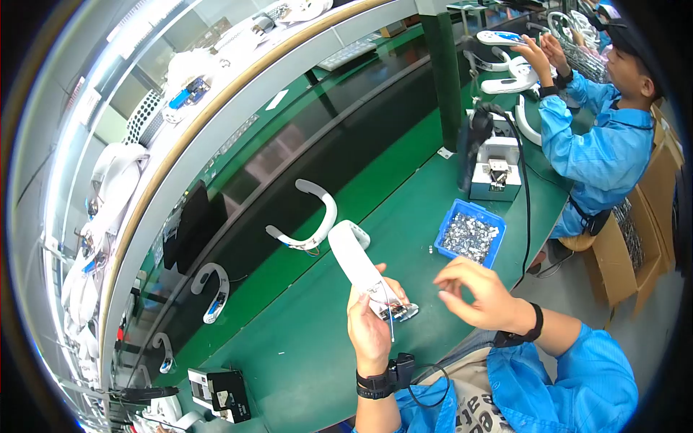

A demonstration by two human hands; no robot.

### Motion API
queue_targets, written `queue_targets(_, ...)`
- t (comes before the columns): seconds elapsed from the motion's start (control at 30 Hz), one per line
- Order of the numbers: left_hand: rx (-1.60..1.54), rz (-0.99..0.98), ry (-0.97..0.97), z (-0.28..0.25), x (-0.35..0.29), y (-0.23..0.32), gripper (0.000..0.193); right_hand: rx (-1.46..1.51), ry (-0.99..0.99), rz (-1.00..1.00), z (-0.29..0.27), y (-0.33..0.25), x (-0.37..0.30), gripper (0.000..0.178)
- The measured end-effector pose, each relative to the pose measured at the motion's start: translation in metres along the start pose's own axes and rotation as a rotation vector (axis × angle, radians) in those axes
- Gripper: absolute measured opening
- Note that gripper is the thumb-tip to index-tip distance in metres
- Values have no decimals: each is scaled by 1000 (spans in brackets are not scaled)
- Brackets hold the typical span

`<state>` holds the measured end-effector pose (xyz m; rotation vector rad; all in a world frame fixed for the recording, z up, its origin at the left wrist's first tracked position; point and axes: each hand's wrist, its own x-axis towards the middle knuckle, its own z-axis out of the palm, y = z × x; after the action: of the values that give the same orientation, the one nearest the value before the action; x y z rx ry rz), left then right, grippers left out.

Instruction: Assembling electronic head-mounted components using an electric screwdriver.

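My left hand (368,330) is closed around a white curved plastic housing (354,261), held above the green table. The housing's near end shows an exposed circuit board (395,312) with thin wires, one of them a pale wire sticking down past the edge. To the right of the housing, my right hand (485,297) hovers with bent fingers, a gap between thumb and forefinger, and nothing visible in it. It is nearest to a blue plastic tray (439,244) heaped with small shiny metal parts (469,237). A few such parts lie loose beside the tray.
A benchtop machine (496,169) with a black cable stands beyond the tray. White C-shaped housings (325,216) lie on the green strip to the left. A black-and-white device (220,395) sits at lower left. A co-worker in blue (599,144) handles a white part at upper right, near cardboard boxes (613,263).
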<state>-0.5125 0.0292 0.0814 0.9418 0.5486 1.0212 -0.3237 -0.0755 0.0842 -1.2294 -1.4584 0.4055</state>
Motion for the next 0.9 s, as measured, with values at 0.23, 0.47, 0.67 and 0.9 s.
queue_targets(0.23, -136, 72, 7, -20, -2, 0, 70, -21, -336, 197, 41, -8, 19, 27)
queue_targets(0.47, -115, 93, 8, -27, -8, 5, 75, 366, -397, 445, 48, -7, 25, 19)
queue_targets(0.67, -101, 131, 87, -30, -14, 5, 75, 891, -428, 716, 40, -25, 46, 20)
queue_targets(0.9, -132, 100, 58, -34, -16, 3, 76, 842, -532, 775, 46, -36, 59, 21)
